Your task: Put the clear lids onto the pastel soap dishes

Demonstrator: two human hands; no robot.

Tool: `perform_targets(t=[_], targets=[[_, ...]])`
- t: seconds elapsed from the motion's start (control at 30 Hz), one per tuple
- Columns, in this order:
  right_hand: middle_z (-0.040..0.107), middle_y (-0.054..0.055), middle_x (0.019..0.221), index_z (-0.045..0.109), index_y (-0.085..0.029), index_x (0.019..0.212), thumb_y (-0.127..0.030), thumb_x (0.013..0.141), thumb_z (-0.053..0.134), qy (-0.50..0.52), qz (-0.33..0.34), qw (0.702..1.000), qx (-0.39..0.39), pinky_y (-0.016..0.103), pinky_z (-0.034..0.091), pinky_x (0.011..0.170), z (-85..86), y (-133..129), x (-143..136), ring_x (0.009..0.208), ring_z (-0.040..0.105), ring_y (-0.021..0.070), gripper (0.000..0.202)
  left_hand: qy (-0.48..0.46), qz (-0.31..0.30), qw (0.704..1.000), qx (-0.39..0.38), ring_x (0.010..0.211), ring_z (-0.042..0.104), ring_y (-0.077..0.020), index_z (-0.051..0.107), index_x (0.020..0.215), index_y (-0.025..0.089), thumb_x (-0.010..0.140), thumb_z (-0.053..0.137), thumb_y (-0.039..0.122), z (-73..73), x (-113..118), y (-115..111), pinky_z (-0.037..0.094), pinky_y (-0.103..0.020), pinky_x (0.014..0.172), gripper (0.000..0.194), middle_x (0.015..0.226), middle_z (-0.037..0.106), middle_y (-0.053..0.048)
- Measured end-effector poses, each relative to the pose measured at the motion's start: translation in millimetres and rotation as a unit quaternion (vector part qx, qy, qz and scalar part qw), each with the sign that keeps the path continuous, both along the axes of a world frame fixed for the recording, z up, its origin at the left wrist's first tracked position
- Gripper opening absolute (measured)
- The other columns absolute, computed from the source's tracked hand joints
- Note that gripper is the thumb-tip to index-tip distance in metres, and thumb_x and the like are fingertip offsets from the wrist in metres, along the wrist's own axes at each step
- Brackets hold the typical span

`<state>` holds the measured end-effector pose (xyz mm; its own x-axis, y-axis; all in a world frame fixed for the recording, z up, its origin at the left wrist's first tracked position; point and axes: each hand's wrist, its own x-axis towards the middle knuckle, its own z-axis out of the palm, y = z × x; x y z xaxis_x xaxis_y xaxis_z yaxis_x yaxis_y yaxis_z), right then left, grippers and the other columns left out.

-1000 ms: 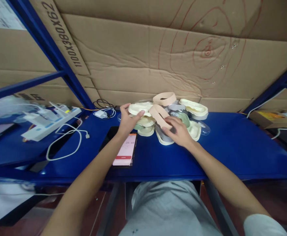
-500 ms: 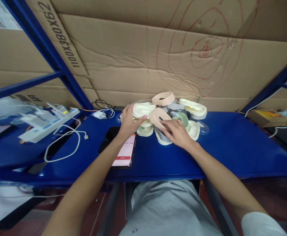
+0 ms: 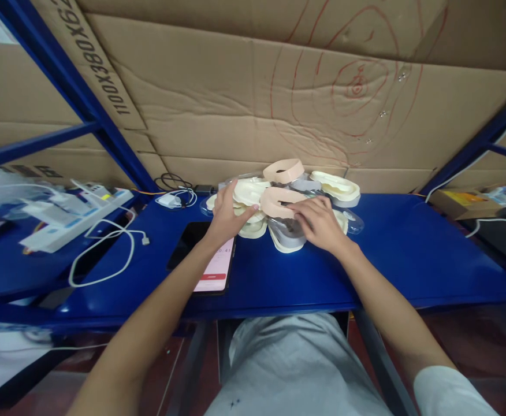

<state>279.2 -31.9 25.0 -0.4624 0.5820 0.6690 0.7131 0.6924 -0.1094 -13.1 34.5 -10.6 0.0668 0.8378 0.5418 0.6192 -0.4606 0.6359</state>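
A pile of oval packaging pieces lies at the back of the blue table. My left hand (image 3: 227,215) curves around the left side of a cream oval tray (image 3: 249,189), its thumb reaching across the front toward the middle. In the fingertips of my right hand (image 3: 322,224) is the right end of a peach oval paper sleeve (image 3: 279,202) with a dark slot. Beneath that sleeve sits a clear and grey container with a cream base (image 3: 288,247). Behind it, a second peach sleeve (image 3: 284,171) tops the pile. Another cream tray (image 3: 336,185) rests at the back right.
Left of the pile, a dark phone (image 3: 190,241) lies beside a phone with a lit screen (image 3: 214,274). A white power strip (image 3: 73,222) and looped white cable (image 3: 125,260) are farther left. Cardboard (image 3: 209,104) walls the back; blue posts (image 3: 121,147) frame the table.
The peach sleeve in my right hand has turned to lie more level and sideways. My right hand now covers the green piece seen before. My left hand stays on the cream tray.
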Motion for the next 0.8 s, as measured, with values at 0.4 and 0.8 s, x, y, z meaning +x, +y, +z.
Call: perform_targets(t=[0.4,0.8], targets=[[0.079,0.01,0.119,0.074,-0.026,0.127,-0.037,0.104,0.056,0.131,-0.16,0.973,0.102,0.052,0.047,0.104,32.0,23,47,0.112,0.07,0.0311,0.031,0.118,0.013,0.989,0.084,0.146,0.047,-0.0405,0.067,0.138,0.027,0.095,0.072,0.052,15.5,14,-29,0.036,-0.062,0.12,0.05,0.162,0.042,-0.017],[0.067,0.016,0.147,0.062,-0.021,0.146,-0.047,0.112,0.042,0.052,-0.13,0.99,0.007,0.057,0.041,0.12,19.2,113,95,0.142,0.058,0.0317,0.047,0.13,0.028,0.98,0.15,0.148,0.048,-0.0384,0.07,0.131,0.027,0.099,0.066,0.047,29.6,7,-38,0.034,-0.057,0.122,0.038,0.161,0.047,-0.014]])
